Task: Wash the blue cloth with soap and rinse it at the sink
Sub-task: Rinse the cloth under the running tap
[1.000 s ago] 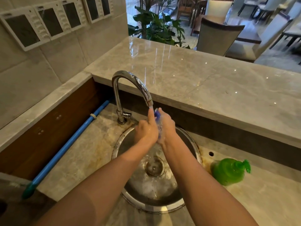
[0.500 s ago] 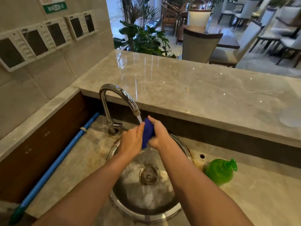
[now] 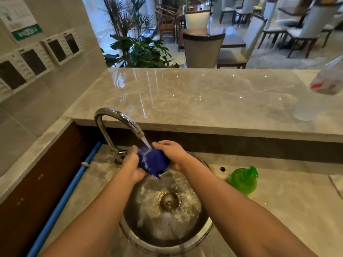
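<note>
**Blue cloth under the tap, both hands locked on**

And there it is, the bunched-up dark blue cloth (image 3: 153,161), wadded into a tight ball and sitting right under the stream of water, above the far edge of the round stainless steel sink basin (image 3: 204,230). White streaks run across the top of the fabric where the water lands, foam or splash, hard to call. The left hand (image 3: 132,166) is wrapped around the cloth from the left, fingers curled closed on it; the right hand (image 3: 172,153) clamps over it from the right and on top, also closed on the fabric. A proper two-handed squeeze!

The water pours from the curved chrome gooseneck tap (image 3: 115,119), its spout just above the cloth. Down in the basin there's frothy, cloudy water around the metal drain strainer (image 3: 169,200). Off to the right on the marble counter stands the translucent green soap pump bottle (image 3: 243,179), well apart from both hands and untouched. A long blue pipe (image 3: 74,184) runs along the left side.

By my read this is the rinse, or late scrubbing under running water. What comes next calls for turning and kneading the ball so the stream reaches the inner folds, then wringing it out over the basin, keeping it low so the splash stays in the sink.
</note>
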### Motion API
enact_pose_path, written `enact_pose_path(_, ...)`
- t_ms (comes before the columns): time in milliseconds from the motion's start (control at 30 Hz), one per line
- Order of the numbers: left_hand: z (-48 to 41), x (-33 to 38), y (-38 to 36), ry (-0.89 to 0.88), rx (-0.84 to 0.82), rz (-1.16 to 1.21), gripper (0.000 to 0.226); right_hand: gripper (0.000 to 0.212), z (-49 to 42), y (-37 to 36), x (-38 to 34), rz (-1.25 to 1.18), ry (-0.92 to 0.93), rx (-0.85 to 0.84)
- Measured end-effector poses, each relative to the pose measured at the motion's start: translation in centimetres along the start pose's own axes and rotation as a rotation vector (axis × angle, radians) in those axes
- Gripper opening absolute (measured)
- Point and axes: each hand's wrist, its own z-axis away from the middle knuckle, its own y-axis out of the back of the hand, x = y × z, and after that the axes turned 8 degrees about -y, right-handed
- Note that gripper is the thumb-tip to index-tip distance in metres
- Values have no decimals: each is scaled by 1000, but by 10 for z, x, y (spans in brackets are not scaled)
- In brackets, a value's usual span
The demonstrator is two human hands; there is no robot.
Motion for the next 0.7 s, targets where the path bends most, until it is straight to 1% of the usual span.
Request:
enact_pose_path(67, -2, 2, -8, 0, 23, 126, 54, 31, -1, 1, 6, 3, 44, 15)
enact_pose_path(133, -1, 2, -14, -40, 29, 174, 51, 41, 1, 2, 12, 12, 47, 8)
enact_pose_path(167, 4, 2, -19, -44, 18, 181, 47, 47, 1, 1, 13, -1, 15, -18)
enact_pose_path(233, 11, 2, -24, -37, -35, 162, 36, 58, 1, 1, 17, -111, -92, -119)
enact_pose_path(267, 13, 1, -25, -43, -55, 129, 30, 58, 2, 0, 16, -189, -141, -172)
enact_pose_path(300, 13, 0, -25, -82, -42, 85, 25, 52, 2, 1, 16, -232, -154, -190)
enact_pose_path(333, 10, -1, -22, -167, 0, 18, 22, 41, 1, 3, 14, -232, -125, -185)
enact_pose_path(367, 5, -1, -17, -281, 84, -85, 20, 31, 2, 4, 11, -188, -73, -141)
enact_pose_path(400, 1, 0, -12, -399, 167, -192, 19, 26, 2, 6, 8, -136, -19, -84)
enact_pose_path(433, 0, 2, -9, -480, 221, -267, 21, 24, 5, 8, 5, -100, 28, -31)
enact_pose_path(467, -2, 1, -6, -512, 239, -271, 24, 22, 8, 9, 2, -81, 73, 2)
enact_pose_path(500, -3, 0, -6, -509, 228, -221, 27, 21, 10, 9, -1, -62, 124, 12)
enact_pose_path(533, -3, -1, -6, -468, 195, -138, 25, 20, 13, 7, -2, -40, 181, 14)
enact_pose_path(600, 1, 0, -16, -277, 99, 52, 15, 16, 18, -8, 4, 41, 301, 32)
enact_pose_path(633, 5, 1, -22, -168, 65, 89, 18, 16, 18, -21, 9, 101, 349, 74)
enact_pose_path(667, 8, 1, -28, -118, 64, 101, 25, 19, 18, -35, 15, 170, 383, 130)
enact_pose_path(700, 7, -1, -32, -116, 82, 96, 32, 24, 15, -46, 22, 257, 406, 200)
